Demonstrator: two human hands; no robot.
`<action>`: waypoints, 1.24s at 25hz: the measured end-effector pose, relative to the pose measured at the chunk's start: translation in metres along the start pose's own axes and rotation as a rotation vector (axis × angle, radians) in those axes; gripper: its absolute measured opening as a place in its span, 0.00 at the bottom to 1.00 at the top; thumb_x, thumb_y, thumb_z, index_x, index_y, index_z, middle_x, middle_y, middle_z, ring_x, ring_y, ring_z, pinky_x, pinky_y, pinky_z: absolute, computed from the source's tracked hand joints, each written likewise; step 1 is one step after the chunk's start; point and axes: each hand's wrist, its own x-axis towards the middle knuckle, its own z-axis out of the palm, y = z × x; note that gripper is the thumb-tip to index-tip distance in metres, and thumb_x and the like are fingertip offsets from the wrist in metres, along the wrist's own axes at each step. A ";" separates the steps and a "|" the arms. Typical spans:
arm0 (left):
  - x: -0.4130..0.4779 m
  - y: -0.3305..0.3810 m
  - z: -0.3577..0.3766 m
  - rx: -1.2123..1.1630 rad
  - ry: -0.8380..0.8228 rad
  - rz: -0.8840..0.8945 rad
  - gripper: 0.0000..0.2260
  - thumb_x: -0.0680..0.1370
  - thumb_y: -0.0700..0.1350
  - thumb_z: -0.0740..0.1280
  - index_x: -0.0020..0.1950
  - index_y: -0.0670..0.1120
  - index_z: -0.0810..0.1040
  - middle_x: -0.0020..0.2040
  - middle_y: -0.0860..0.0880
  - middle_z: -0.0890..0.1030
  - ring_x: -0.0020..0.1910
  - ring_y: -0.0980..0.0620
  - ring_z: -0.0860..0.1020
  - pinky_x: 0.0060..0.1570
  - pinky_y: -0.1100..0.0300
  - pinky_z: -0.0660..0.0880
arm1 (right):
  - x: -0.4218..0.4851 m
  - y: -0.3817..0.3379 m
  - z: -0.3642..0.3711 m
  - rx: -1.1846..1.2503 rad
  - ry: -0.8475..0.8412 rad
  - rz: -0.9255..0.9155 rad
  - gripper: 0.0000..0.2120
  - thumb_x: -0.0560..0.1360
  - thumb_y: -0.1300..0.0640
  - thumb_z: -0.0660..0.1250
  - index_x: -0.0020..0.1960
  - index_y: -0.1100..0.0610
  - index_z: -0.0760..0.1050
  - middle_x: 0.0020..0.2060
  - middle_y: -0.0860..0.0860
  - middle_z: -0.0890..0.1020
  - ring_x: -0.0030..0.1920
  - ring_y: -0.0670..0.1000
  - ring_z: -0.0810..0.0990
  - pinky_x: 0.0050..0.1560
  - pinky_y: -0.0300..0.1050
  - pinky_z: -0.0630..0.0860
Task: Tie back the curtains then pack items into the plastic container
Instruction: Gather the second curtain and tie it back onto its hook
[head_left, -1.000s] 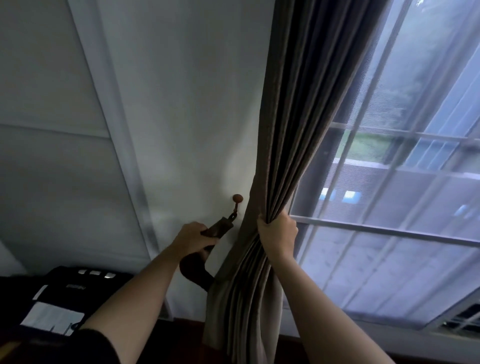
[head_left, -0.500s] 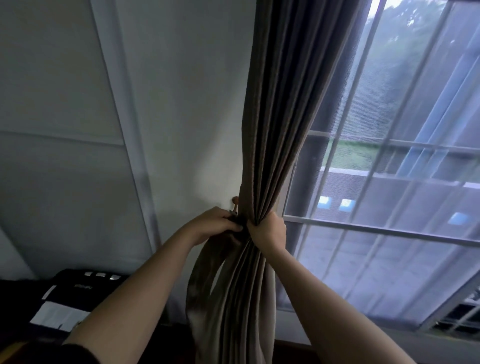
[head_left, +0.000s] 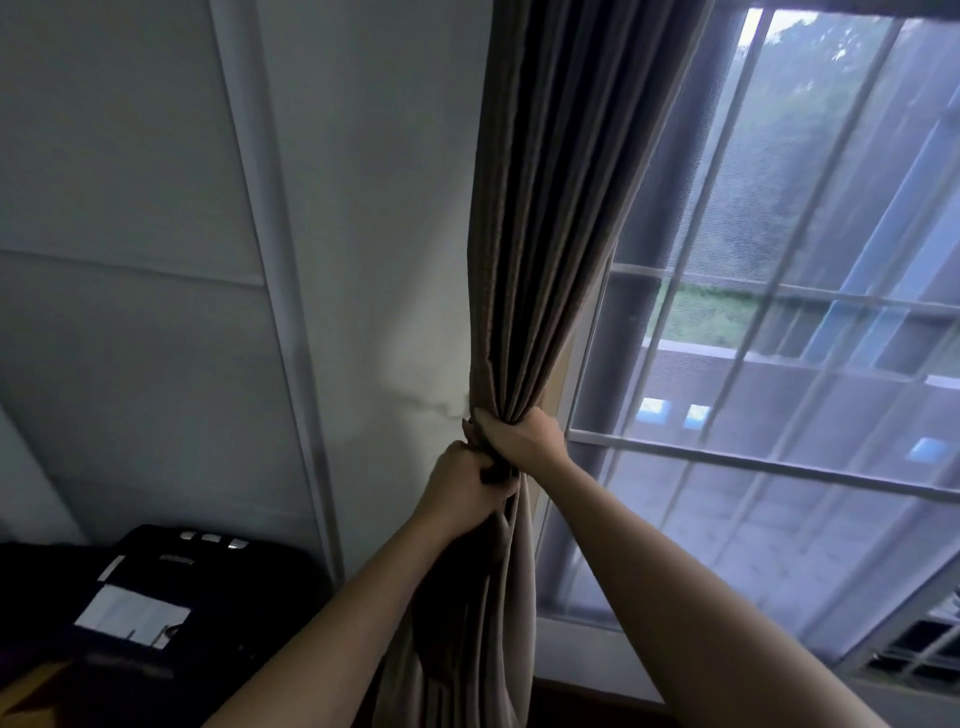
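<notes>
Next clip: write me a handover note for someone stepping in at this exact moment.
Left hand: grips the dark fabric tieback band against the curtain.
Right hand: grips the gathered grey-brown pleated curtain beside the window.
Done: curtain bunched; whether the band is fastened is hidden.
Left: secure the band, then pack the plastic container, which is out of view.

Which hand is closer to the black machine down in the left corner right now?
Left. The left hand grips the gathered curtain on the side facing the black machine, above and to its right. The right hand grips the curtain just beyond it, on the window side.
</notes>
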 end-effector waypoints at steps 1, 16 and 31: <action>-0.005 0.006 0.010 0.028 0.062 0.015 0.11 0.75 0.47 0.68 0.43 0.39 0.81 0.42 0.42 0.80 0.45 0.46 0.78 0.40 0.62 0.69 | 0.003 -0.002 -0.001 -0.035 -0.035 -0.007 0.19 0.73 0.42 0.64 0.56 0.54 0.78 0.46 0.53 0.79 0.45 0.54 0.75 0.46 0.42 0.71; -0.024 0.017 0.056 -0.348 0.253 0.076 0.11 0.77 0.49 0.64 0.41 0.43 0.78 0.38 0.54 0.75 0.41 0.54 0.77 0.44 0.62 0.70 | 0.022 0.004 -0.016 -0.021 -0.157 0.023 0.19 0.73 0.47 0.63 0.59 0.58 0.74 0.53 0.58 0.80 0.52 0.58 0.79 0.55 0.55 0.79; 0.007 -0.015 0.062 -1.125 0.108 -0.255 0.07 0.76 0.41 0.60 0.46 0.48 0.78 0.47 0.45 0.80 0.49 0.48 0.78 0.50 0.56 0.73 | 0.032 0.015 -0.023 0.052 -0.182 -0.011 0.23 0.74 0.48 0.62 0.66 0.56 0.71 0.59 0.55 0.77 0.59 0.57 0.76 0.62 0.52 0.74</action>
